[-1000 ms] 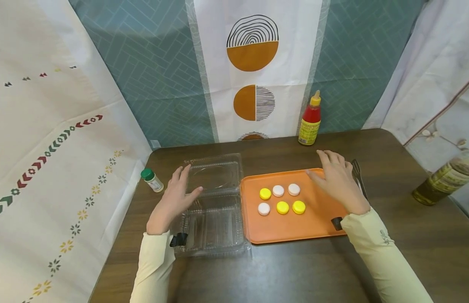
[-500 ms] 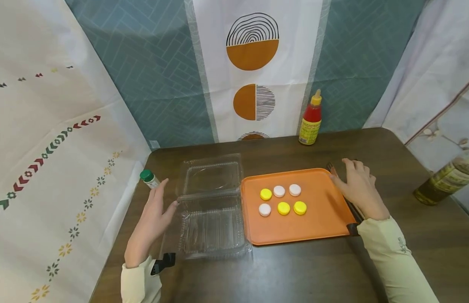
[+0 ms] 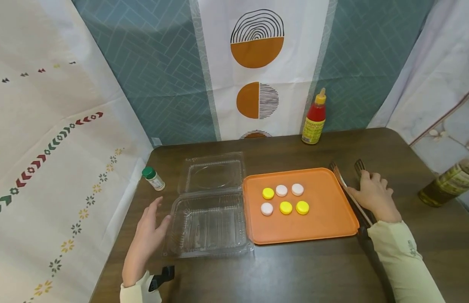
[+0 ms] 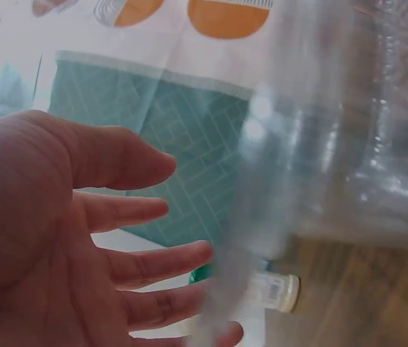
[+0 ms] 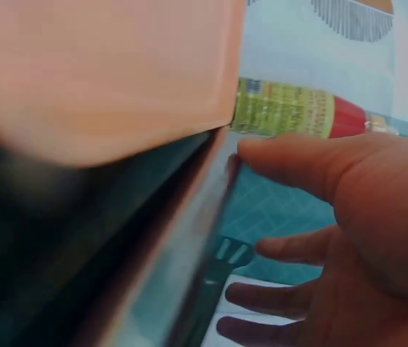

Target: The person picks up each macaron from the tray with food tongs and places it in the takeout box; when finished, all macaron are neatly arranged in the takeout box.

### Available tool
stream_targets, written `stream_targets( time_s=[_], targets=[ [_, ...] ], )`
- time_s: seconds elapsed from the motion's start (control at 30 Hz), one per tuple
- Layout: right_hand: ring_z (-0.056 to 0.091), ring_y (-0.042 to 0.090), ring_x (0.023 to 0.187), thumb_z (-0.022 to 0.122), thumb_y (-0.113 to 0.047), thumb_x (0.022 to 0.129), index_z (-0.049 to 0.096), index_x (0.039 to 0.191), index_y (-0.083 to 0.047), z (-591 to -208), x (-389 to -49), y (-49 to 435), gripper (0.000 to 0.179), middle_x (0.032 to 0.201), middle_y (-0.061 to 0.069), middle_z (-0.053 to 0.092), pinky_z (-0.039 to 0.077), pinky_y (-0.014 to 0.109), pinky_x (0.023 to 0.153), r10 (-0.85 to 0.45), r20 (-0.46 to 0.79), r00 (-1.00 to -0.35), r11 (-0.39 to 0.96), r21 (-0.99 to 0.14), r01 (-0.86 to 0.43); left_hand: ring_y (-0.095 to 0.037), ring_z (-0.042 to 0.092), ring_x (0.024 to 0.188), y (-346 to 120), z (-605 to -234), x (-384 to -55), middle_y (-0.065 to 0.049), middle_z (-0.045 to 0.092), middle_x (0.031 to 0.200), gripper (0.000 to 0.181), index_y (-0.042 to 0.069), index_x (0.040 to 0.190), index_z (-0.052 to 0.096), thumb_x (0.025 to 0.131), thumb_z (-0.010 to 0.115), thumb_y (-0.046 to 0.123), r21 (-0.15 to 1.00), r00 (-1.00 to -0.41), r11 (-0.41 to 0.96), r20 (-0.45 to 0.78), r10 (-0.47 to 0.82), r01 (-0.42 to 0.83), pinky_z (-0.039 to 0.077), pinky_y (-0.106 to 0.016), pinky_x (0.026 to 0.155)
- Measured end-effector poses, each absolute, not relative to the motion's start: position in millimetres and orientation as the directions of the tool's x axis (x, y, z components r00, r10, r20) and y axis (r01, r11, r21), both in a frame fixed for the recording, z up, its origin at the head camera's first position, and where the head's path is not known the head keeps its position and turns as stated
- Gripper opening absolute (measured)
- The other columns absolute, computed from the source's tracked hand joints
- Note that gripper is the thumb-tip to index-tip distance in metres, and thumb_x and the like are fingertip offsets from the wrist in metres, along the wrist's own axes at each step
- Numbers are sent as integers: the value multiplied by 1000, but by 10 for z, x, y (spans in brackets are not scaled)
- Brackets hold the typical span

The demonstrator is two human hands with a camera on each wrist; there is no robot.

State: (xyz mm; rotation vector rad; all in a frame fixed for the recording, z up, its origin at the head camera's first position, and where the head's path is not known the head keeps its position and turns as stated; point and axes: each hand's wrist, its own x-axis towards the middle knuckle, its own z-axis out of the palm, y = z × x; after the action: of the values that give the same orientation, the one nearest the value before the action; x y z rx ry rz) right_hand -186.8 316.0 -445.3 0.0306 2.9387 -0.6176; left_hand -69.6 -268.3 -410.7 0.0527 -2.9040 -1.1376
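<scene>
My right hand (image 3: 376, 195) is over a pair of metal tongs (image 3: 344, 183) to the right of the orange tray (image 3: 325, 223). Its thumb and fingers are spread about the tongs, whose slotted head (image 5: 233, 251) shows beyond the fingertips in the right wrist view. On the tray lie white macarons (image 3: 281, 190) and yellow macarons (image 3: 285, 208), in two rows. My left hand (image 3: 145, 237) hovers with parted fingers at the left side of a clear plastic clamshell box (image 3: 209, 227), whose lid (image 3: 213, 170) lies folded back. The left hand holds nothing.
A green-capped shaker bottle (image 3: 154, 179) stands at the table's left edge. At the back is a red sauce bottle (image 3: 314, 118) with a yellow cap. An oil bottle (image 3: 446, 185) stands far right. Patterned cloths hang behind the dark wooden table (image 3: 287, 273).
My right hand has moved right, from above the tray to the tongs beside it. My left hand has drawn back left and toward me, away from the clamshell box.
</scene>
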Motion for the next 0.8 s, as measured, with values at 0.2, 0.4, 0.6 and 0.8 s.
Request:
stream_targets(
  time_s=[0.2,0.4,0.6,0.8],
  targets=[
    [21,77,115,58,-45,99,11,142,28,-4515,-1841,3165,96,131,58,16,25,83,87,-6,-220,-975,916,-393,83,-54,49,122,-2714,-4279,-585,-36,39,143,58,-4,152,29,102,54,6,712,-998,701,-3,-57,-43,46,-66,93],
    [30,74,112,61,-42,99,6,141,29,-4533,-1811,3180,99,132,58,16,34,79,87,-12,-249,-968,912,-400,91,-52,53,117,-2706,-4451,-502,-38,41,139,56,-8,151,29,102,53,4,742,-999,670,27,-47,-12,47,-65,92],
    [36,72,110,64,-36,96,0,140,29,-4475,-1796,3196,101,131,59,20,38,76,86,9,-284,-959,918,-378,121,-52,56,113,-2718,-4562,-479,-38,47,134,53,-9,148,32,101,54,3,757,-995,653,78,-59,21,49,-64,90],
    [42,70,108,68,-26,92,1,139,29,-4436,-1746,3226,99,126,58,28,42,74,85,12,-336,-942,924,-356,139,-46,59,112,-2708,-4626,-466,-33,53,130,48,-10,144,39,100,55,2,778,-993,628,95,-74,28,53,-55,88]
  ],
)
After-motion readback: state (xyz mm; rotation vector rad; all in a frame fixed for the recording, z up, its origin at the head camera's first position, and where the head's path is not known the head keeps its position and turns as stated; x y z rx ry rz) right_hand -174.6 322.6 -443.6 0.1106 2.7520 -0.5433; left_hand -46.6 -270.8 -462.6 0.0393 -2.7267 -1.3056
